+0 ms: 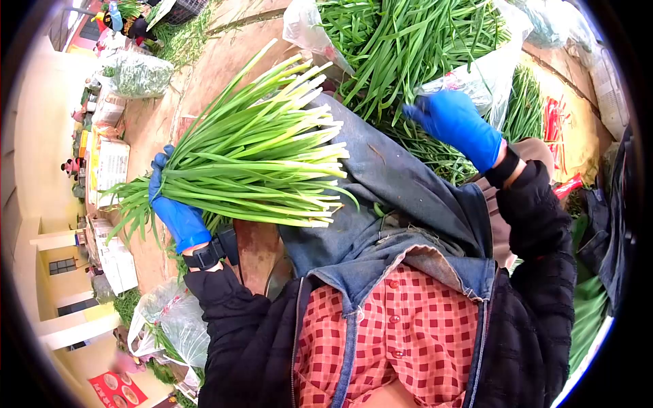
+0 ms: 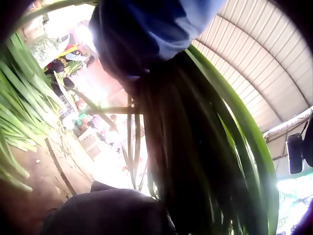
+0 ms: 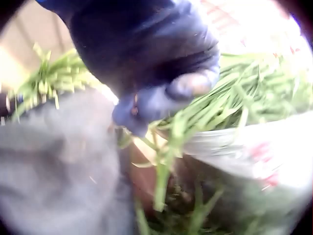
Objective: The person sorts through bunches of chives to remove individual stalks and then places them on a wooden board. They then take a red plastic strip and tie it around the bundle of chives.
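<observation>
Bunch of green stalks (image 1: 258, 146): positioned at the left of the denim cloth (image 1: 408, 173), pale ends overlapping it, gripped by the left hand (image 1: 178, 214). Right hand (image 1: 457, 126): beside the plastic bag (image 1: 495, 76) of leaves (image 1: 415, 41); fingers bent, grip indeterminable.

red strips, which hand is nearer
Right. The right hand is beside the bag, left of the red strips; the left hand is farther left, gripping the bunch.

No text reads clearly, not even on the red sign (image 1: 118, 391)
</observation>
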Motion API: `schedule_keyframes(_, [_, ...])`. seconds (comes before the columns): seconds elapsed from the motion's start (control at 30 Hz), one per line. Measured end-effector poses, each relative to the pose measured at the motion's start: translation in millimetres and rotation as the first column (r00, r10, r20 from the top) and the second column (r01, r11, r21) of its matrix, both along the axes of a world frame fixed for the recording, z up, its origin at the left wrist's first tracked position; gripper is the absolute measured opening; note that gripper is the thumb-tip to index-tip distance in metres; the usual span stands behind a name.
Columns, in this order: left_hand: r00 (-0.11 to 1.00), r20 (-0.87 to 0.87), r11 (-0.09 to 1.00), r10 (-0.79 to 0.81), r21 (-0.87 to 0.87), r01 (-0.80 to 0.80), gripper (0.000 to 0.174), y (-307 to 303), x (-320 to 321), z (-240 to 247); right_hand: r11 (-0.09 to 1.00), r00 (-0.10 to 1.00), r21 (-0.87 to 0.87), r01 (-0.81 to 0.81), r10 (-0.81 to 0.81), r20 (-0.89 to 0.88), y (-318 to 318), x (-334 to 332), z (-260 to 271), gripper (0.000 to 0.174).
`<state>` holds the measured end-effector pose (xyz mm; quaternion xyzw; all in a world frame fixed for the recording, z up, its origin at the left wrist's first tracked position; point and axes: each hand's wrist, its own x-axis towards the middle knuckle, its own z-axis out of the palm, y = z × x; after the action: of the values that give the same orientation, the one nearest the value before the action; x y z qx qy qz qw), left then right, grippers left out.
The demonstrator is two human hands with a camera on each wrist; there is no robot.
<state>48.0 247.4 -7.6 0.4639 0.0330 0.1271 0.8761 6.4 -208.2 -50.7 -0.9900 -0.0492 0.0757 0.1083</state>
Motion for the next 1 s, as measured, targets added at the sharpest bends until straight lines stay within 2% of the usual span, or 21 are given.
schedule_keyframes(0.03, [1.0,0.002,1.0,-0.004,-0.004,0.004,0.019,3.2,1.4,-2.7,1.0,1.0,-0.004,0.004,-0.004,0.002,-3.2,-4.0,-2.0,0.042])
schedule_keyframes(0.1, [0.994,0.01,0.99,-0.112,-0.08,0.113,0.019,7.0,0.6,-6.5,0.918,0.981,0.358,-0.172,0.126,0.149,-4.6,-17.9,-0.7,0.041])
schedule_keyframes(0.17, [0.992,-0.002,0.992,-0.123,-0.038,0.123,0.02,8.3,2.7,-8.7,0.524,0.984,0.834,-0.172,0.127,0.124,14.0,-12.1,0.6,0.032])
schedule_keyframes(0.23, [0.997,-0.069,0.998,-0.031,-0.06,0.027,0.021,2.3,3.9,-6.0,0.397,0.965,0.88,-0.26,0.08,0.25,42.5,-4.6,-4.3,0.031])
schedule_keyframes(0.3, [0.997,-0.055,0.997,-0.062,-0.052,0.059,0.022,-6.9,2.7,-1.9,0.467,0.957,0.843,-0.266,0.02,0.29,63.4,-8.1,7.5,0.035])
schedule_keyframes(0.33, [0.998,-0.048,0.998,-0.047,-0.035,0.046,0.019,-13.1,1.5,1.5,0.57,0.948,0.773,-0.279,0.033,0.318,69.2,-7.7,14.6,0.035])
schedule_keyframes(0.37, [0.999,-0.043,0.999,-0.033,-0.018,0.032,0.017,-18.0,0.1,4.1,0.709,0.879,0.61,-0.354,0.03,0.476,77.6,-4.0,13.4,0.031])
schedule_keyframes(0.43, [0.999,-0.044,1.0,-0.002,0.023,0.003,0.017,-23.8,-2.0,6.5,0.748,0.847,0.559,-0.358,0.008,0.532,84.2,3.9,7.6,0.026])
schedule_keyframes(0.5, [0.998,-0.045,0.997,0.039,0.061,-0.037,0.017,-18.8,-1.8,6.1,0.643,0.935,0.74,-0.198,-0.103,0.34,77.5,8.3,7.4,0.025])
schedule_keyframes(0.53, [0.996,-0.074,0.995,0.051,0.086,-0.045,0.021,-10.2,-0.9,3.5,0.641,0.927,0.759,-0.117,-0.204,0.315,65.0,12.3,2.4,0.025])
schedule_keyframes(0.6, [0.988,-0.113,0.989,0.104,0.117,-0.091,0.031,-1.9,-3.7,-1.0,0.485,0.961,0.868,0.106,-0.276,0.037,21.9,17.0,-1.1,0.026])
schedule_keyframes(0.63, [0.987,-0.115,0.988,0.116,0.112,-0.103,0.031,3.5,-5.0,-3.8,0.796,0.96,0.576,0.184,-0.27,0.067,-2.1,14.9,-0.8,0.024])
schedule_keyframes(0.67, [0.986,-0.119,0.985,0.114,0.144,-0.097,0.032,10.4,-5.8,-4.9,0.975,0.972,0.207,0.084,-0.125,0.197,-19.7,7.3,-11.2,0.019])
schedule_keyframes(0.7, [0.987,-0.121,0.981,0.107,0.177,-0.085,0.032,14.0,-5.6,-5.3,0.991,0.994,-0.132,-0.004,0.018,0.104,-33.3,-3.0,-22.9,0.018])
schedule_keyframes(0.73, [0.986,-0.123,0.986,0.112,0.137,-0.095,0.034,12.0,-6.8,-4.8,0.945,0.984,-0.276,-0.173,0.157,-0.078,-49.8,-12.9,-35.0,0.02])
schedule_keyframes(0.77, [0.986,-0.122,0.987,0.11,0.131,-0.094,0.034,8.0,-6.1,-3.5,0.888,0.953,-0.395,-0.236,0.132,-0.272,-50.0,-15.1,-41.4,0.024])
schedule_keyframes(0.83, [0.989,-0.134,0.99,0.063,0.135,-0.045,0.026,-0.4,-7.6,-0.1,0.972,0.977,-0.101,-0.211,0.208,-0.044,-27.9,-24.0,-13.1,0.032])
schedule_keyframes(0.87, [0.99,-0.136,0.997,0.023,0.081,-0.012,0.027,-6.6,-7.5,3.0,0.957,0.982,0.223,-0.186,0.186,0.022,-13.7,-20.2,-6.8,0.037])
schedule_keyframes(0.9, [0.991,-0.135,0.996,0.021,0.086,-0.009,0.027,-11.1,-6.4,3.1,0.834,0.987,0.529,-0.16,0.139,0.078,2.0,-15.7,-1.6,0.042])
schedule_keyframes(0.97, [0.995,-0.1,0.999,-0.017,0.049,0.022,0.027,-19.9,-1.3,3.4,0.485,0.946,0.813,-0.322,0.197,0.257,38.1,-5.4,5.3,0.042])
schedule_keyframes(1.0, [0.996,-0.089,0.998,-0.016,0.053,0.021,0.027,-23.4,1.8,2.1,0.303,0.951,0.918,-0.257,0.251,0.184,57.9,-4.6,11.6,0.041])
